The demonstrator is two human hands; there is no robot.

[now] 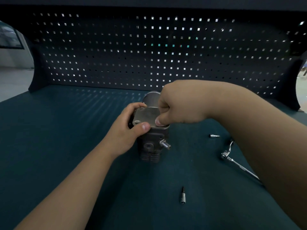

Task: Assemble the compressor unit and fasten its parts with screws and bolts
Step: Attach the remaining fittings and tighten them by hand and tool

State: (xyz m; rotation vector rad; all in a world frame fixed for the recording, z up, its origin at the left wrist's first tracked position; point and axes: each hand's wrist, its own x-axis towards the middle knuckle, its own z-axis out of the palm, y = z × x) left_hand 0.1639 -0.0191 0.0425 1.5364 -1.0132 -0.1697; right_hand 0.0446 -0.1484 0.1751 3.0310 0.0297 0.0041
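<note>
A dark finned compressor body [151,146] stands upright on the green mat, with a metal nozzle [164,144] sticking out of its front right side. A grey metal plate [146,117] with corner holes lies on top of it. My left hand [128,128] grips the body and plate from the left, thumb on the plate's front edge. From above and the right, my right hand [179,103] comes down with fingers curled, thumb pressing on the plate's right front corner; what it pinches is hidden. A shiny cylinder [152,98] stands just behind.
A ratchet wrench [232,159] lies on the mat to the right, partly under my right forearm. A small socket bit [214,135] lies beyond it, and another bit [182,195] lies near the front. A dark pegboard [149,52] walls off the back.
</note>
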